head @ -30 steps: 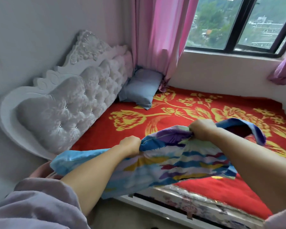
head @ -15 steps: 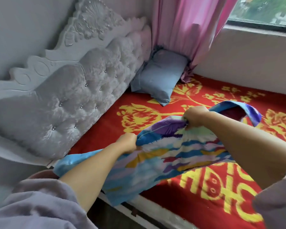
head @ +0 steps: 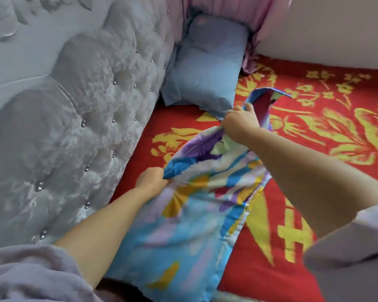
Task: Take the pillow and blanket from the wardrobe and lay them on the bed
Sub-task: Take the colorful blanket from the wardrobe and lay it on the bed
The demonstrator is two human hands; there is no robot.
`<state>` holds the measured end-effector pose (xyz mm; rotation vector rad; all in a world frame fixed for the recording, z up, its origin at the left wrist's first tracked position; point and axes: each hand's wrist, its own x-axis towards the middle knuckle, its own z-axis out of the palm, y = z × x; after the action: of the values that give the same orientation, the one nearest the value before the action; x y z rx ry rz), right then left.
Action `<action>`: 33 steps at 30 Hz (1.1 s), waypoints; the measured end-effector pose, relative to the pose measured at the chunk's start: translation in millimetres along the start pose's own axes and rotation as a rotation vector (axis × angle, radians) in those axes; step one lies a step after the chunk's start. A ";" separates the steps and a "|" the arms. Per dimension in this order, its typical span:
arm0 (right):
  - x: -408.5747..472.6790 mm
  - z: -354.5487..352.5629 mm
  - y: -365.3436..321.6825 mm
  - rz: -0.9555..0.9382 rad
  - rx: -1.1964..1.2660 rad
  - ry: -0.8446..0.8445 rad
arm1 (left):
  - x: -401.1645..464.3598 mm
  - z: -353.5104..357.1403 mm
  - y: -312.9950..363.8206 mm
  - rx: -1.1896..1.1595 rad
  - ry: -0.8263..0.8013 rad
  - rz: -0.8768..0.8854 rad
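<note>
Red cloth with big yellow flowers covers the bed [head: 205, 131], the largest thing here. At its end stands a soft grey headboard [head: 79, 118] with shiny buttons. A blue pillow [head: 207, 68] leans in the far corner against it, next to a pink curtain [head: 238, 9] — so the pillow part looks done. The blanket [head: 190, 225], blue with purple and yellow patches, hangs over the near side of the bed. The left hand [head: 151, 182] is clenched on one bunched edge. The right hand [head: 240, 123] is clenched on another edge, lifted higher — probably so the blanket can be pulled open and spread flat.
</note>
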<state>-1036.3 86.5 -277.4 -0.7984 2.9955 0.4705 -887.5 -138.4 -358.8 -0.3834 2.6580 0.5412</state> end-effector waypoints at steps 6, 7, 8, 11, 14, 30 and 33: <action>35.6 97.1 -68.7 0.143 0.461 -0.064 | 100.8 22.2 -73.0 -0.019 0.005 -0.050; 25.6 122.8 -78.9 0.170 0.493 -0.135 | 114.1 29.2 -84.4 -0.015 -0.009 -0.072; 9.3 149.3 -88.9 0.215 0.527 -0.215 | 124.6 36.8 -95.7 -0.012 -0.026 -0.097; -62.8 222.8 -116.8 0.498 0.718 -0.350 | 143.8 64.1 -126.7 -0.031 -0.111 -0.113; -124.5 267.0 -150.4 0.906 0.956 -0.327 | 152.5 91.1 -149.1 0.044 -0.137 -0.111; -92.0 262.0 -152.2 1.434 1.634 0.207 | 145.4 63.5 -126.6 -0.574 0.410 -0.006; -48.0 248.8 -130.4 1.246 1.621 0.237 | 155.9 46.2 -140.0 -0.573 0.498 -0.071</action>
<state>-948.6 73.9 -548.2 1.1034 2.2795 -1.8542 -962.7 -271.6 -509.2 -0.8702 2.8836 1.3398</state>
